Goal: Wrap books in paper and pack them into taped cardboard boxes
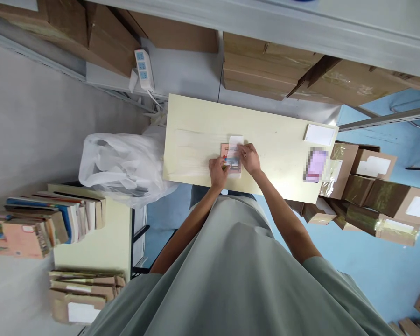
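Observation:
A small pink book (232, 158) lies on the pale yellow table (273, 144) in front of me. A white paper slip (235, 141) lies over its far end. My left hand (218, 171) rests on the book's near left edge with fingers curled against it. My right hand (249, 157) presses on the book's right side, fingertips pinched at the slip. Both forearms reach out over my grey-green shirt.
A white card (319, 134) and a purple item (317, 164) lie at the table's right end. A white plastic bag (121, 163) sits left of the table. Stacked books (49, 221) are at left, wrapped parcels (371, 191) at right, cardboard boxes (283, 70) behind, a power strip (144, 69).

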`<state>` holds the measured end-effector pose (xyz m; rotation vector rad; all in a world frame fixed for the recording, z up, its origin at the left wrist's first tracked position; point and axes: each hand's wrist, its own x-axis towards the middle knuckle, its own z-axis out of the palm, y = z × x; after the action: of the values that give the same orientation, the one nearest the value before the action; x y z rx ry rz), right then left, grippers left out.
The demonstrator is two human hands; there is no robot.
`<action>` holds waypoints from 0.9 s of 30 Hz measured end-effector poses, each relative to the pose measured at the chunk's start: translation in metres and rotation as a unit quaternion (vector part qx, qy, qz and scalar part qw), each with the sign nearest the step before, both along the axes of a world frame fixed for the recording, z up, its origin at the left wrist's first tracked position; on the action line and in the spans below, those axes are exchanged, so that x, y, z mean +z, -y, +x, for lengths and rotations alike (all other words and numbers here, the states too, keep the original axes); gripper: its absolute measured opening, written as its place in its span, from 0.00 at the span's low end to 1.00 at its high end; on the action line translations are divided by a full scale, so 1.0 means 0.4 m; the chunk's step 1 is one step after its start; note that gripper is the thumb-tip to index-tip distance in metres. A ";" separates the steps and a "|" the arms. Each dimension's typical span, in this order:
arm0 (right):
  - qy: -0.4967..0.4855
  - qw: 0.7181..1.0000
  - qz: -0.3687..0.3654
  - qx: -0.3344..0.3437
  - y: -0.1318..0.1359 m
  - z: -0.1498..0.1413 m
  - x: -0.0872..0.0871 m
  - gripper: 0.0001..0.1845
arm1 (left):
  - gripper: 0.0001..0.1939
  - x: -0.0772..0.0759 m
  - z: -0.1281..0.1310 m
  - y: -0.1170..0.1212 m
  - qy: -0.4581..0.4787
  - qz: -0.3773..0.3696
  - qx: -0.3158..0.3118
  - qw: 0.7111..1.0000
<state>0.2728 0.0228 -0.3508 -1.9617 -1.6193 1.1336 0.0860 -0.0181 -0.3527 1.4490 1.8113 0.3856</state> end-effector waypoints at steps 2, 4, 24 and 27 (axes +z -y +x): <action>0.024 0.999 -0.001 0.029 -0.023 -0.001 -0.003 0.27 | 0.08 0.007 0.018 0.012 -0.009 0.008 -0.015 1.000; 0.037 0.998 -0.007 0.046 -0.041 -0.005 -0.005 0.26 | 0.10 0.013 0.052 0.023 -0.035 0.011 -0.005 0.999; 0.126 0.931 0.059 0.336 -0.107 0.023 0.107 0.27 | 0.15 0.039 0.012 0.025 0.075 -0.014 0.027 0.997; 0.113 0.928 0.055 0.352 -0.173 0.020 0.116 0.22 | 0.15 0.056 -0.022 0.044 0.150 -0.034 0.062 0.986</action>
<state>0.2808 0.0920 -0.3045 -1.5010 -2.5711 1.0223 0.0774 -0.0358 -0.3301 1.1663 1.6564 0.5675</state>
